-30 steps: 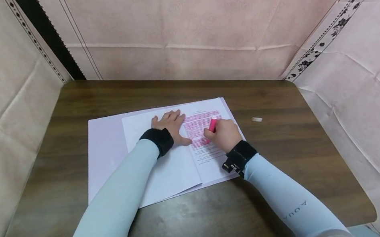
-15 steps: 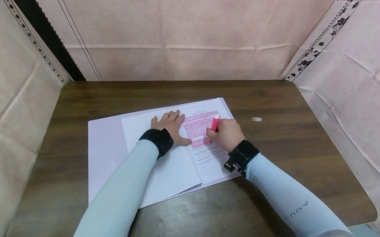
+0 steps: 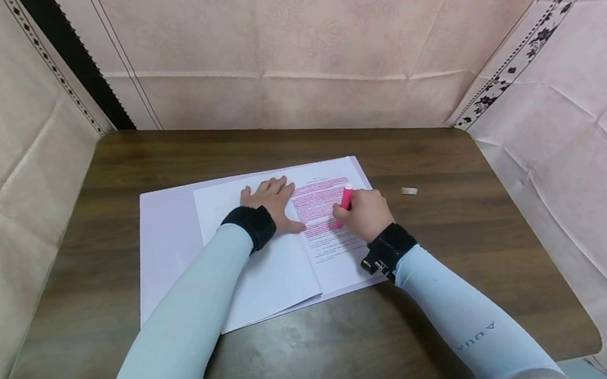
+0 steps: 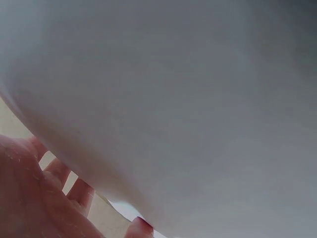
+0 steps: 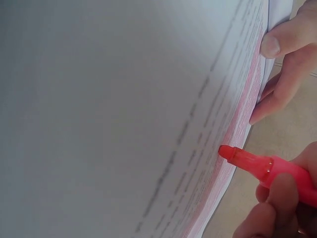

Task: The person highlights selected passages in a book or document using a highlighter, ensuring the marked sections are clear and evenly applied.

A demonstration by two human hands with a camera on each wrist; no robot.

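My right hand (image 3: 367,214) pinches a pink highlighter (image 3: 346,197) over the printed page (image 3: 344,268). In the right wrist view the uncapped tip of the highlighter (image 5: 242,157) meets the sheet at the edge of the pink-marked lines. Pink covers the upper lines of text, while the lower lines are plain black on white. My left hand (image 3: 272,203) lies with fingers spread on the blank left-hand page (image 3: 259,286), its thumb reaching toward the printed side. The left wrist view holds mostly blurred white paper, with part of that hand (image 4: 44,193) at the lower left.
Beneath the pages is a larger pale lilac folder or sheet (image 3: 168,247). A small whitish piece, perhaps the pen's cap (image 3: 409,191), lies right of the papers on the brown wooden table (image 3: 463,245). Pink cloth hangings (image 3: 283,43) enclose the far side and both flanks.
My right hand has slid a short way to the right along a line of text with the highlighter. My left hand keeps its place on the paper.
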